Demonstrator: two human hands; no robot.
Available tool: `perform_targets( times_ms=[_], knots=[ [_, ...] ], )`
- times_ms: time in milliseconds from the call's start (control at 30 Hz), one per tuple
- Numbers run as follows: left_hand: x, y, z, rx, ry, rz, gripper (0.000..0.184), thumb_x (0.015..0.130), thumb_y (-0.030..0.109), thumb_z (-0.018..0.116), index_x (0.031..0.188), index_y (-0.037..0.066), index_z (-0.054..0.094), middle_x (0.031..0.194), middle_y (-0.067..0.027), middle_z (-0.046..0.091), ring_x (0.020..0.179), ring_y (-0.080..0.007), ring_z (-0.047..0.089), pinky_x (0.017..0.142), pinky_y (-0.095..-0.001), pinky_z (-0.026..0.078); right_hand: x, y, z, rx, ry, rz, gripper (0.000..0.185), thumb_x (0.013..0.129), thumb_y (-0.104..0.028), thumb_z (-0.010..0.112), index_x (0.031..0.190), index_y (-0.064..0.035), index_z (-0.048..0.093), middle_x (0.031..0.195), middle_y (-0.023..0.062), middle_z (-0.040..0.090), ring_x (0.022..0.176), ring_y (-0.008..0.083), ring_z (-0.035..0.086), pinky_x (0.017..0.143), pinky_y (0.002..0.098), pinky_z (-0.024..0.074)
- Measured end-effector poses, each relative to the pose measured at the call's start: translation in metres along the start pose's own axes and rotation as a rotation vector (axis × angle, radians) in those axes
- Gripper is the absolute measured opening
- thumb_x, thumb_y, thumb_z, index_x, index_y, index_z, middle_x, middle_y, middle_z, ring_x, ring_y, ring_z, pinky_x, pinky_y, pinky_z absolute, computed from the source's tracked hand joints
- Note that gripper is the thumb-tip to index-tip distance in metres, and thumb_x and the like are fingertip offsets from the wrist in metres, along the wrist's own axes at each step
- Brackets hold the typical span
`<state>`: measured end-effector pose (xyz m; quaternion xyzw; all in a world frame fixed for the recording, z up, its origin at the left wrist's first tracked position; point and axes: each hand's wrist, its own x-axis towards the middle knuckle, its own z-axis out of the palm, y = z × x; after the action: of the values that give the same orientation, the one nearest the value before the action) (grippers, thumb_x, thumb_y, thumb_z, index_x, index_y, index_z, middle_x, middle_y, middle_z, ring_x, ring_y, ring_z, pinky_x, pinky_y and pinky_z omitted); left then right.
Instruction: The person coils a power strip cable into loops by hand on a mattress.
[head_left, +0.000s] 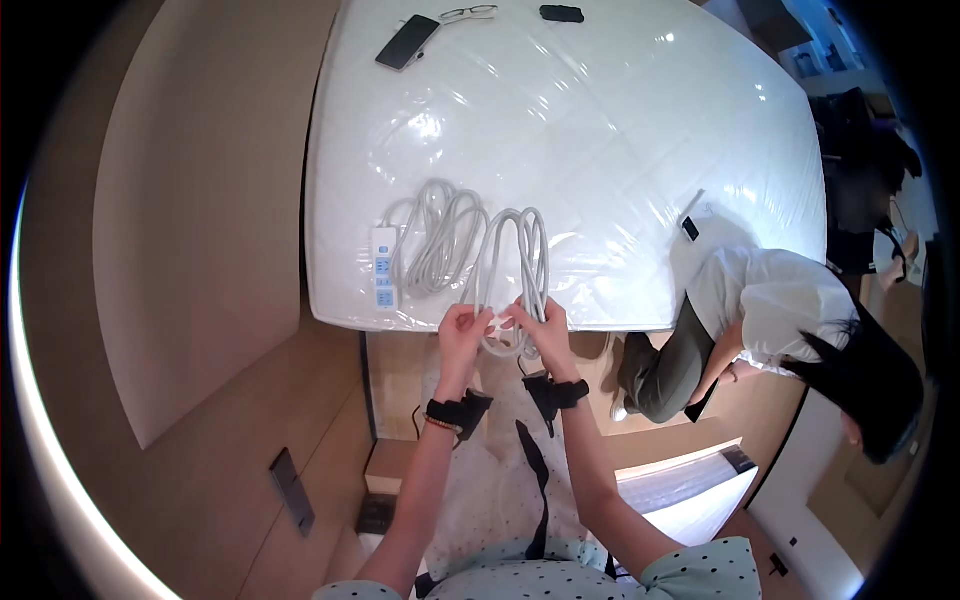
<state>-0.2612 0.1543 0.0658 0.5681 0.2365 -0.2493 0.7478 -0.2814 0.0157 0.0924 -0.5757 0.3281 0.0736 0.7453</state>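
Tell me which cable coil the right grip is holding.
The right coil, its lower end held in the right grip; the left coil lies on the mattress, beside the power strip.

The cable [542, 262] is pale grey, the power strip [384, 268] white with light-blue socket panels [385, 299], and the mattress [620, 150] white. Mint-green sleeves [705, 572] carry black polka dots; the wrist straps [450, 412] are plain black, the wall [200, 220] brown. Another person [775, 310] has black hair [885, 385], a white shirt [765, 290] and dark grey-green trousers [675, 372].
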Motion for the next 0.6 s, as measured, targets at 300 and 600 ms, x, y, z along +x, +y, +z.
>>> perform_targets(
  times_ms=[300,600],
  knots=[
    [0.012,0.005,-0.01,0.234,-0.134,0.089,0.016,0.084,0.007,0.062,0.097,0.001,0.056,0.083,-0.0028,0.062,0.073,-0.0076,0.059,0.059,-0.02,0.046,-0.003,-0.006,-0.007,0.014,0.036,-0.148,0.011,0.081,-0.002,0.062,0.087,0.0019,0.054,0.074,0.0065,0.061,0.069,0.0108,0.06,0.061,0.0232,0.0477],
    [-0.003,0.011,0.002,0.221,-0.216,0.211,0.014,0.082,0.004,0.062,0.095,0.003,0.063,0.094,-0.0017,0.061,0.081,-0.0074,0.057,0.066,-0.0183,0.045,0.004,0.005,0.003,0.007,0.042,-0.121,0.026,0.076,-0.012,0.071,0.094,0.0009,0.058,0.088,0.0072,0.062,0.082,0.0103,0.056,0.068,0.0237,0.0454]
  ],
)
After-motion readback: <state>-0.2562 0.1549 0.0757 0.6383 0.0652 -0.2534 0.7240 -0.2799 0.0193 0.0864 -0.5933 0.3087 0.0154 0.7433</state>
